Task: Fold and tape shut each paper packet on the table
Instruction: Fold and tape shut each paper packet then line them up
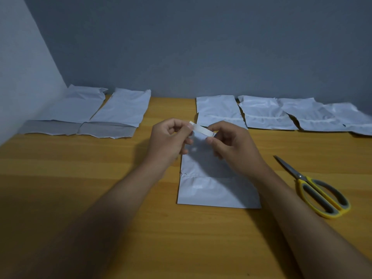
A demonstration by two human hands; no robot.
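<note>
A short white strip of tape (201, 129) is stretched between my two hands above the table. My left hand (171, 139) pinches its left end and my right hand (231, 143) pinches its right end. Below the hands a white paper packet (213, 188) lies flat on the wooden table (100, 178), its far end hidden behind my fingers. Two packets (118, 109) with grey flaps folded toward me lie at the back left. Several more white packets (265, 115) lie in a row at the back right.
Yellow-handled scissors (318, 190) lie shut on the table to the right of the near packet. A grey wall (201, 47) runs along the table's far edge and a lighter wall (22, 77) closes the left side.
</note>
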